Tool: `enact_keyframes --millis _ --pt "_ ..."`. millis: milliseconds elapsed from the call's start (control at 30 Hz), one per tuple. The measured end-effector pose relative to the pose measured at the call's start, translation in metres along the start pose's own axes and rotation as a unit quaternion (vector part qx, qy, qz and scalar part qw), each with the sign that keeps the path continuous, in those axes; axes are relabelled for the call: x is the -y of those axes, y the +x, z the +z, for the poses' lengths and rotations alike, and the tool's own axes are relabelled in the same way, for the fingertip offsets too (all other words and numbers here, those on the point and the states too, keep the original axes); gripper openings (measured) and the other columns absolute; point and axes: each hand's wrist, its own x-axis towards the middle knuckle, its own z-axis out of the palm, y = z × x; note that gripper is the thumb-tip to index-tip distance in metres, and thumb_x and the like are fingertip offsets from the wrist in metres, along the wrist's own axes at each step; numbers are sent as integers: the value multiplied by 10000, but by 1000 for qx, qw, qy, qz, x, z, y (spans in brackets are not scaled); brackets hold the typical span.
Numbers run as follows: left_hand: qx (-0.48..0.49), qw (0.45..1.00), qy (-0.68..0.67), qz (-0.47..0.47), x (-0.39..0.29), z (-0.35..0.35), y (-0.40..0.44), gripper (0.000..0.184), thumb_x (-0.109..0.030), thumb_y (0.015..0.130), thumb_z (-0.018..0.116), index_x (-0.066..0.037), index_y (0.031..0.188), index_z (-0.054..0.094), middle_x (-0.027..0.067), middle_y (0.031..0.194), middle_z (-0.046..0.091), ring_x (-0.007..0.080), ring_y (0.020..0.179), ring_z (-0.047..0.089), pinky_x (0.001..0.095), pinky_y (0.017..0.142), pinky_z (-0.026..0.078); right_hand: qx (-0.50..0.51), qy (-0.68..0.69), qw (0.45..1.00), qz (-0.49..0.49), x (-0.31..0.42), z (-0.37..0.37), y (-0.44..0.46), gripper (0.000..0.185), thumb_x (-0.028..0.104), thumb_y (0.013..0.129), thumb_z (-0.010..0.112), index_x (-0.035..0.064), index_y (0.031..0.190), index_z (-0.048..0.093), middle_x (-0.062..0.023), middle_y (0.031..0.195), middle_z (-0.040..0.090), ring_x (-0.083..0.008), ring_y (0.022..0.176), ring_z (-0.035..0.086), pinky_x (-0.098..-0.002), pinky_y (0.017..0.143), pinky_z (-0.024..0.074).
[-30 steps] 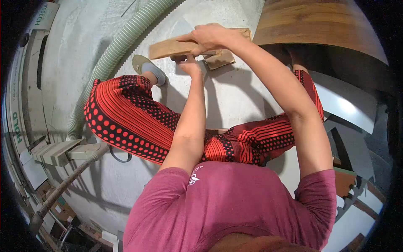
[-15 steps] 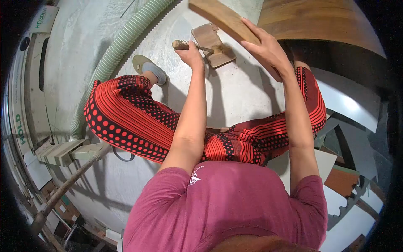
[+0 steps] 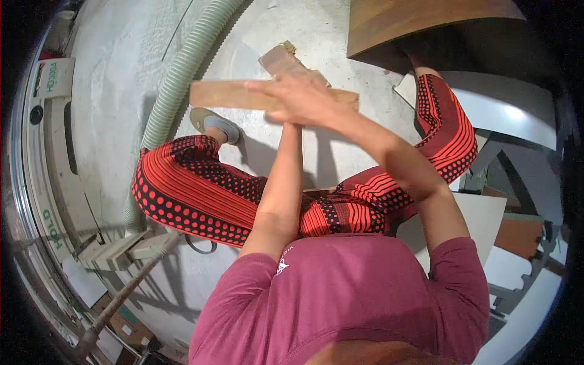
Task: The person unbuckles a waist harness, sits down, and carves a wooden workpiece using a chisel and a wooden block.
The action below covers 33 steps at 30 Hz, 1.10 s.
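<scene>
Head view: our right hand (image 3: 301,100) has its fingers gripping the wooden bar (image 3: 225,95). At the bar's near edge, our left hand (image 3: 292,126) is mostly hidden, finger state undetermined. Beyond the bar lies the wooden block (image 3: 285,62); we cannot judge work done or remaining.

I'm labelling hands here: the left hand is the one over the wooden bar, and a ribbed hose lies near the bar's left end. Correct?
Not quite: the right hand is the one over the wooden bar, as the head view shows. The ribbed hose does lie near the bar's left end.
</scene>
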Motion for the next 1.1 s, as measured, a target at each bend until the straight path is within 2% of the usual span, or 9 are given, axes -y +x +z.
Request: enact_keyframes --millis 167,233,267,300,367,700,900,967,1100 --pt "9 999 -41 -31 -27 -32 -13 380 -363 921 492 -57 1142 449 110 1016 542 234 922 557 367 861 458 12 -30 999 30 6 49 8 712 293 739 684 347 1379 377 -275 1302 410 -434 1095 506 -538 851 452" --pt "2 998 -52 -47 -13 -32 -24 373 -360 923 489 -58 1140 449 108 1015 543 234 922 559 367 860 461 -92 -26 994 -52 12 52 -1 701 286 723 686 332 1365 408 -284 1120 497 -463 1033 525 -516 787 498" --pt "1 997 -59 -52 -6 -28 -27 370 -358 924 487 -59 1139 450 108 1014 543 234 921 560 367 859 462 -62 -10 997 -32 15 51 -2 749 266 707 701 346 1378 380 -293 1354 358 -442 1086 514 -523 826 481" --pt "0 996 -66 -57 -1 -25 -29 366 -356 925 485 -60 1138 450 107 1013 543 235 921 560 367 858 463 -62 -9 998 -32 9 58 1 749 266 707 701 346 1378 380 -293 1354 358 -442 1086 514 -523 826 481" --pt "-2 995 -80 -62 1 -21 -28 360 -353 927 481 -62 1136 451 106 1011 544 235 920 562 367 857 466 -78 -24 997 3 -9 79 12 734 287 710 690 346 1375 384 -286 1197 443 -454 1016 543 -509 790 495" --pt "-3 985 -141 -104 -9 -45 -18 326 -335 936 464 -71 1127 454 99 1002 547 236 916 569 368 851 479 -2 83 995 63 -16 74 6 742 240 703 677 344 1374 380 -254 1233 451 -368 963 576 -496 799 476" --pt "-10 974 -178 -143 13 -44 -19 307 -325 942 453 -76 1121 456 95 997 549 237 914 573 368 847 487 -20 79 997 4 -10 73 -6 747 246 706 675 331 1381 365 -216 1172 515 -375 1011 564 -506 824 461" --pt "-5 971 -190 -146 7 -46 6 301 -322 943 449 -78 1119 457 94 995 549 237 913 575 368 846 490 -55 43 997 29 -25 85 3 711 281 724 660 325 1379 387 -215 936 535 -383 899 587 -462 783 488" --pt "-9 963 -215 -164 7 -56 11 288 -315 947 442 -81 1115 458 91 991 550 238 911 578 368 843 495 29 123 986 107 -35 60 -17 702 293 745 649 316 1390 374 -233 989 549 -390 958 572 -434 846 473"
